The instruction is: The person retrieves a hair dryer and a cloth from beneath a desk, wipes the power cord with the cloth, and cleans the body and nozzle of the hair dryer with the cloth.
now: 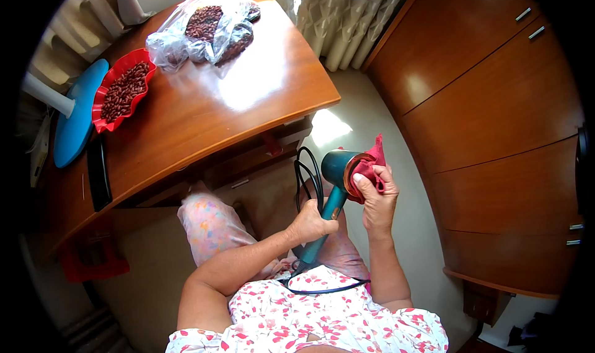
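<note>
A teal hair dryer with a copper-coloured rim is held over my lap, tilted, its handle running down toward my body. My left hand is wrapped around that handle. In my right hand a crumpled red cloth is pinched, pressed against the copper-rimmed end of the dryer. The black power cord loops up beside the handle, and another stretch of it lies across my lap.
On the wooden desk stand a red wavy-edged bowl of dark red beans and clear plastic bags with more beans. A blue disc-shaped base and a black strip-like object lie at the left. Wooden cabinets line the right side.
</note>
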Demonstrator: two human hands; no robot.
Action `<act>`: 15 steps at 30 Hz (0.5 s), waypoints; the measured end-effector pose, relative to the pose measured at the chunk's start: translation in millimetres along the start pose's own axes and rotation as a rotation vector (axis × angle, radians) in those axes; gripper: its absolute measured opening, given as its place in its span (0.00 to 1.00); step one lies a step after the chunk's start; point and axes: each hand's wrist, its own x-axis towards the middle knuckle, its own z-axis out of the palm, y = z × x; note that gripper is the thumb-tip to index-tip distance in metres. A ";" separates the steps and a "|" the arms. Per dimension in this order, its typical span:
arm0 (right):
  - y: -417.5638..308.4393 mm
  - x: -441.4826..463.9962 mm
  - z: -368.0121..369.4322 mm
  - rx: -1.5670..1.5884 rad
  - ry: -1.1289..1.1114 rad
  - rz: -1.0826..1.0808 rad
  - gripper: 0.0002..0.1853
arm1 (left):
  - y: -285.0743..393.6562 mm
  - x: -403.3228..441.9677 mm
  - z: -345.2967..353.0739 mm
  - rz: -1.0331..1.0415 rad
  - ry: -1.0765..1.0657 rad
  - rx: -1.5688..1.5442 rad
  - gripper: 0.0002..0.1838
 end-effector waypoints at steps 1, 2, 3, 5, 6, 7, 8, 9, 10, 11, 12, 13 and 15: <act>-0.3 -1.0 1.8 -0.097 -0.001 -0.042 0.08 | -0.1 -0.4 -0.2 -0.001 0.000 0.000 0.10; 0.0 -0.3 2.0 -0.097 -0.001 -0.040 0.08 | 0.0 -0.6 -0.4 -0.005 -0.002 0.005 0.10; 0.4 0.6 1.9 -0.187 -0.010 -0.099 0.08 | -0.1 -0.9 -0.6 -0.008 -0.005 0.009 0.10; 2.2 1.2 0.3 -0.278 -0.019 -0.159 0.07 | -0.8 -1.0 -1.1 -0.012 -0.004 0.014 0.10; 4.9 1.1 -1.6 -0.287 0.009 -0.166 0.07 | -1.2 -0.8 -1.4 -0.014 -0.004 0.019 0.10; 6.9 1.1 -3.5 -0.296 0.036 -0.171 0.07 | -1.3 -0.9 -1.2 -0.014 -0.004 0.019 0.10; 8.3 1.0 -5.6 -0.296 0.036 -0.171 0.07 | -1.3 -0.8 -0.7 0.004 0.007 0.014 0.10; 9.4 0.6 -8.1 -0.224 0.068 -0.106 0.06 | -1.3 -0.9 -0.3 0.021 0.016 0.008 0.10; 10.0 0.3 -9.5 -0.153 0.100 -0.041 0.05 | -1.2 -0.8 -0.2 0.021 0.016 0.009 0.10; 0.2 -0.6 -6.1 -0.015 0.118 0.024 0.07 | -0.9 -0.7 -0.1 0.019 0.013 -0.001 0.10; -9.5 -0.1 -2.9 -0.015 0.119 0.024 0.07 | -0.8 -0.6 -0.1 0.018 0.010 -0.010 0.09; -18.6 0.9 0.2 0.147 0.105 0.136 0.06 | -1.0 -0.7 -0.1 0.018 0.009 -0.011 0.09; -12.2 1.6 -7.0 0.286 0.003 0.232 0.08 | -1.1 -0.2 -0.2 0.006 0.007 -0.023 0.09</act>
